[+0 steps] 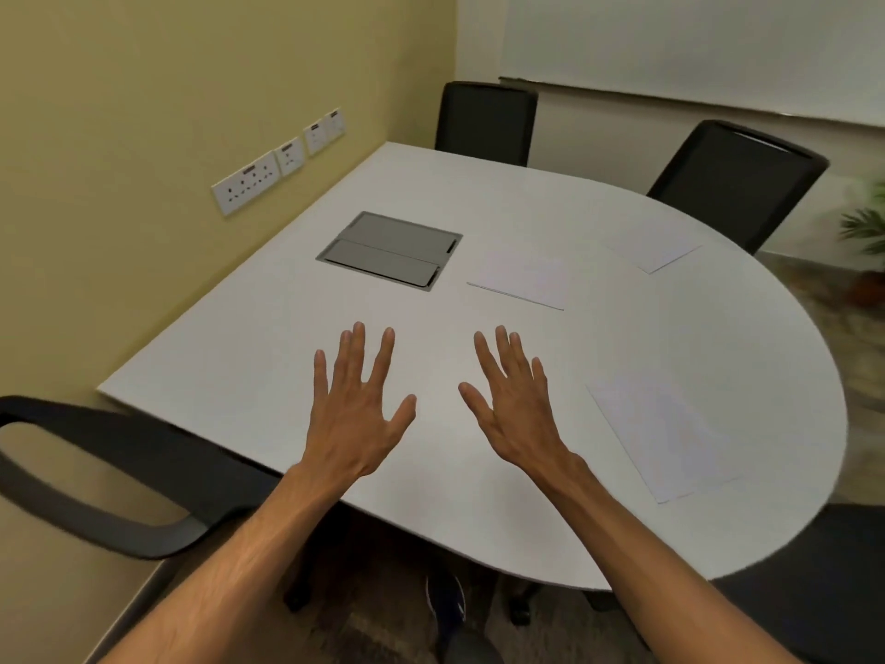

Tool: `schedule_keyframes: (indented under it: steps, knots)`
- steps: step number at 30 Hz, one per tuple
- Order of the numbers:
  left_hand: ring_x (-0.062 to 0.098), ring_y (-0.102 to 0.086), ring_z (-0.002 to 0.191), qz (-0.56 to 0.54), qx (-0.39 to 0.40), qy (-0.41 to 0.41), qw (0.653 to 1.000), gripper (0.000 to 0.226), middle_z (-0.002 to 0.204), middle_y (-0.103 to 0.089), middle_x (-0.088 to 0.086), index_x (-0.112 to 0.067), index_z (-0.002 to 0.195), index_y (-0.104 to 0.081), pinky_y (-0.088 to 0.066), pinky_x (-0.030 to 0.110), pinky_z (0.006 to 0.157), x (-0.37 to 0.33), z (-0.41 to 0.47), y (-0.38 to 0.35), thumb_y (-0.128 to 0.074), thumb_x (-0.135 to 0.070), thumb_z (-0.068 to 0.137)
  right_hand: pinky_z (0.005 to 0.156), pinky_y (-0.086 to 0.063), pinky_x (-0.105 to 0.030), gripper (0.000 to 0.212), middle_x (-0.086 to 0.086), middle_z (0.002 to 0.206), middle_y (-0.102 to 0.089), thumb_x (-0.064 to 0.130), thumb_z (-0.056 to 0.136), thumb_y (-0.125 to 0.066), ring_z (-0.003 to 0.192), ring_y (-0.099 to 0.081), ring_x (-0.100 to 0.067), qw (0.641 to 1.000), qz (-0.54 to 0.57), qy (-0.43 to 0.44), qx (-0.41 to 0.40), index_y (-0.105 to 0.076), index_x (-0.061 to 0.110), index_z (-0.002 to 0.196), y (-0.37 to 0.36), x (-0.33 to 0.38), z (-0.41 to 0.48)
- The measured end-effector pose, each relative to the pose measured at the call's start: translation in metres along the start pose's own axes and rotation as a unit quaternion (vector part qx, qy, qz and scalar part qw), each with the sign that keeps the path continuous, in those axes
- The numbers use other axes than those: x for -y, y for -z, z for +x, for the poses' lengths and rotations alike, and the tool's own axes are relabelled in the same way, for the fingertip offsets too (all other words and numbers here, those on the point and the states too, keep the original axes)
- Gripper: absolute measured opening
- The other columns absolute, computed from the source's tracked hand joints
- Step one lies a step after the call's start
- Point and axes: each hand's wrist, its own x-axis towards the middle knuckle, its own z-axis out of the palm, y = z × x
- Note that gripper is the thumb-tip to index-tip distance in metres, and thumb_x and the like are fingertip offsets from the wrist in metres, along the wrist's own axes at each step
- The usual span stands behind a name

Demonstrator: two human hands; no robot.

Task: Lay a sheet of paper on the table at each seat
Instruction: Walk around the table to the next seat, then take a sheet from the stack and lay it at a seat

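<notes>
Right now both hands hover palm-down over the near part of the white table (268,337), fingers spread wide and holding nothing. The left hand (357,419) sits at about 7 o'clock from the table's middle, the right hand (515,414) just beside it at about 6 o'clock, the two apart with bare tabletop between them.

Three sheets of paper lie flat on the table. The near sheet (663,436) rests at about 4 o'clock, close to the rounded edge and near the right hand without touching it. The middle sheet (522,279) lies around the centre, just beside the grey cable hatch (390,249) at 11 o'clock. The far sheet (653,244) lies at about 1 o'clock, before the far right chair (732,179). Another chair (486,122) stands at 12 o'clock, and a chair armrest (96,476) curves at 8 o'clock. Wall sockets (246,182) line the yellow wall at 10 o'clock.
</notes>
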Motion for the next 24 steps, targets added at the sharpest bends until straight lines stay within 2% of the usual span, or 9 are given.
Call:
schedule_keyframes:
  steps: [5, 11, 16, 20, 24]
  knots:
    - [0.026, 0.016, 0.155, 0.015, 0.005, -0.035, 0.999, 0.084, 0.167, 0.017, 0.009, -0.029, 0.159, 0.011, 0.006, 0.054, 0.124, -0.002, 0.067, -0.024, -0.026, -0.065, 0.094, 0.123, 0.004, -0.045, 0.066, 0.002, 0.167, 0.01, 0.052, 0.104, -0.031, 0.153, 0.015, -0.016, 0.999, 0.002, -0.03, -0.014, -0.001, 0.032, 0.159, -0.008, -0.029, 0.051]
    - [0.023, 0.015, 0.155, 0.003, 0.05, -0.046, 0.998, 0.083, 0.167, 0.017, 0.007, -0.029, 0.159, 0.009, 0.009, 0.05, 0.124, -0.005, 0.182, -0.073, -0.023, -0.066, 0.093, 0.122, 0.004, -0.044, 0.067, 0.001, 0.167, 0.008, 0.053, 0.103, -0.031, 0.154, 0.013, -0.017, 0.997, 0.013, -0.069, -0.027, -0.003, 0.03, 0.16, -0.024, -0.083, 0.141]
    - [0.023, 0.004, 0.156, -0.075, 0.113, -0.037, 0.99, 0.081, 0.169, 0.005, 0.008, -0.024, 0.161, -0.001, 0.001, 0.044, 0.125, -0.016, 0.275, -0.134, -0.039, -0.058, 0.098, 0.123, -0.001, -0.046, 0.068, -0.001, 0.168, 0.005, 0.052, 0.103, -0.033, 0.154, 0.009, -0.018, 0.989, 0.031, -0.142, -0.01, -0.006, 0.027, 0.16, -0.047, -0.15, 0.211]
    - [0.025, -0.01, 0.155, -0.17, 0.15, 0.012, 0.974, 0.081, 0.169, -0.008, 0.008, -0.019, 0.16, -0.014, -0.013, 0.044, 0.124, -0.028, 0.335, -0.182, -0.052, -0.051, 0.097, 0.123, -0.009, -0.048, 0.068, -0.004, 0.168, -0.002, 0.052, 0.103, -0.036, 0.155, 0.001, -0.02, 0.977, 0.054, -0.204, 0.008, -0.011, 0.025, 0.16, -0.069, -0.204, 0.253]
    - [0.023, -0.024, 0.151, -0.313, 0.189, 0.13, 0.922, 0.082, 0.165, -0.024, 0.009, -0.011, 0.157, -0.025, -0.023, 0.037, 0.121, -0.033, 0.392, -0.233, -0.065, -0.041, 0.093, 0.121, -0.014, -0.045, 0.066, -0.006, 0.167, -0.013, 0.046, 0.103, -0.043, 0.154, -0.009, -0.022, 0.957, 0.089, -0.274, 0.001, -0.02, 0.021, 0.159, -0.089, -0.253, 0.285]
